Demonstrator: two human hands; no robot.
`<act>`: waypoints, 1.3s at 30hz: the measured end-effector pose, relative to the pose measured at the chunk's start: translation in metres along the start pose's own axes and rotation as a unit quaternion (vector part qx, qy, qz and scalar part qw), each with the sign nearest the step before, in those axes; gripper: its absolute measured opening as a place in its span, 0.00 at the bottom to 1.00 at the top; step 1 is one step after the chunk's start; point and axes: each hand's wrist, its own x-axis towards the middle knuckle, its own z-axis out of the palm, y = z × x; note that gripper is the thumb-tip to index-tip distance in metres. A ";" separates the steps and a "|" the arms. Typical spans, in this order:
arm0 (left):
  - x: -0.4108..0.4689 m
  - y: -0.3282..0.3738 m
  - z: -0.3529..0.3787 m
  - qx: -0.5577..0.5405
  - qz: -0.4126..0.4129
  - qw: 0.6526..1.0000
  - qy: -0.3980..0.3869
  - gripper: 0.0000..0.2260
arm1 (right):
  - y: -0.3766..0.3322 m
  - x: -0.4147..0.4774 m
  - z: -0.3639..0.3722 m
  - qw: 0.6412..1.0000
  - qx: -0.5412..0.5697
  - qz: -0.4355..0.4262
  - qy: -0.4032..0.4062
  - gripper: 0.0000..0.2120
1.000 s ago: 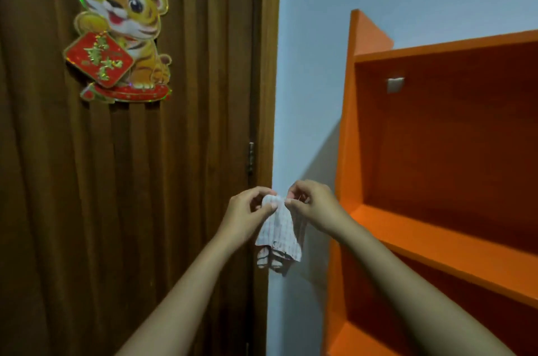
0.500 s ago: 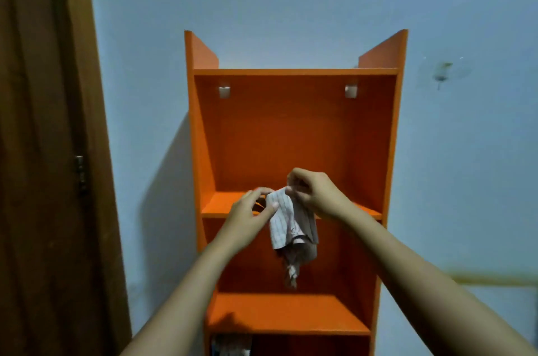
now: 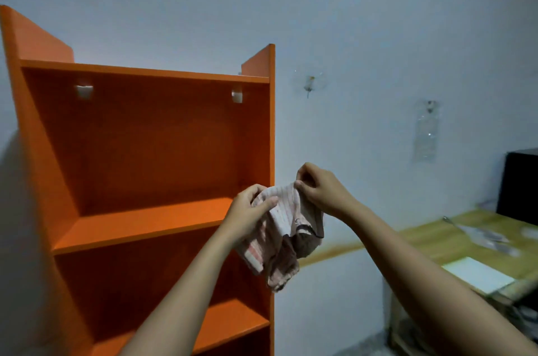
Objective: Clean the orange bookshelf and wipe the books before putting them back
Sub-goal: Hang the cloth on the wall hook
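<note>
Pale blue wall fills the background, and against it stands the orange bookshelf point(image 3: 139, 137), with no books on the shelves in view. In front of its right side panel I see both hands raised with a striped cloth point(image 3: 286, 224) held between them. The left hand point(image 3: 247, 217) has its fingers point(image 3: 266, 202) curled round the cloth's left side, the right hand point(image 3: 323, 192) pinches the top edge between thumb and fingertips, and the rest hangs crumpled below, not touching any shelf. My read is that the books are already out and the cloth is being opened or refolded for wiping. I cannot tell whether any board has been wiped yet, and wiping the books and putting them back looks to be all still ahead. Further right, a wooden worktop point(image 3: 422, 235) carries a flat white item point(image 3: 477, 274), book or paper I cannot say, with a black box point(image 3: 518, 187) at its far end and a clear plastic bag point(image 3: 426, 134) hung on the wall above
</note>
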 end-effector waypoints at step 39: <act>0.457 -0.060 0.154 0.135 0.078 0.971 0.183 0.07 | 0.348 0.374 -0.102 0.957 0.113 -0.258 0.071 0.10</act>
